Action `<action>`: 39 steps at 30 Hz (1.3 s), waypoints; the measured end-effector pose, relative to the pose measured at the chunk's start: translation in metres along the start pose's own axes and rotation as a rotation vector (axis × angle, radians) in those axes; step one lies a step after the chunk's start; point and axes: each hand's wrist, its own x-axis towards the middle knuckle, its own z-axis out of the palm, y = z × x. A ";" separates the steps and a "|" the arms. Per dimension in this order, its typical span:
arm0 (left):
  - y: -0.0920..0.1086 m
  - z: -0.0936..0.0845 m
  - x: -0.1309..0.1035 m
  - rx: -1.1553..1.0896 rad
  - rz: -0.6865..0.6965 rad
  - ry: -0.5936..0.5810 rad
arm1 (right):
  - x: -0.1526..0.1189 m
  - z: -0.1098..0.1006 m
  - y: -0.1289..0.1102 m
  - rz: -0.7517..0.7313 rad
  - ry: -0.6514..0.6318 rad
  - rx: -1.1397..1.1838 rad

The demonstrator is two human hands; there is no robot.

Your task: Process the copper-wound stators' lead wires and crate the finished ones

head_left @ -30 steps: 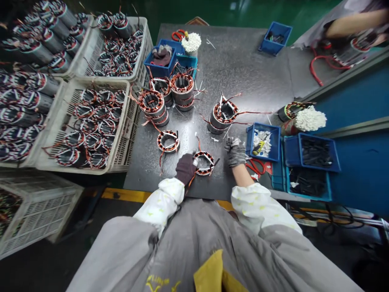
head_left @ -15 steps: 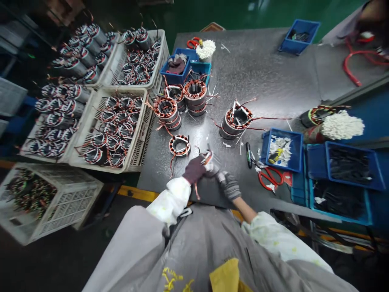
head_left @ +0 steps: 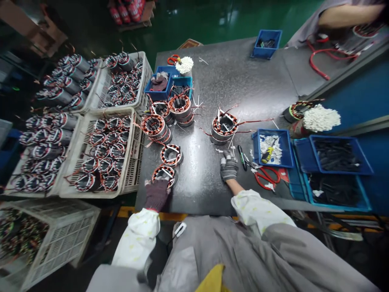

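Observation:
My left hand (head_left: 156, 194), in a dark maroon glove, grips a wound motor stator (head_left: 170, 173) near the table's front left; its fingers reach over the ring, partly hiding it. Just behind stands another single stator (head_left: 172, 155), with copper windings and a black core. My right hand (head_left: 229, 167), in a grey striped glove, rests on the table with fingers stretched forward, holding nothing that I can see. In front of its fingertips is a stator stack (head_left: 224, 127) with long copper leads and white strips. A black-and-green pen-like tool (head_left: 242, 157) lies to its right.
Stacked stators (head_left: 156, 127) stand at the left, before a blue bin with gloves (head_left: 158, 86). Crates of stators (head_left: 129, 162) flank the table. On the right are a blue bin of white scraps (head_left: 275, 148), red-handled scissors (head_left: 267, 178) and bins of black pieces (head_left: 337, 154). A co-worker's arm (head_left: 349, 16) is at top right.
My left hand has moved left with the stator, setting it in front of the other single one. My right hand has parted from it and moved forward, towards the stack. The view has shifted.

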 end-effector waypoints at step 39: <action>0.180 -0.140 0.151 -0.304 0.694 0.308 | -0.077 -0.079 0.075 0.180 0.097 0.403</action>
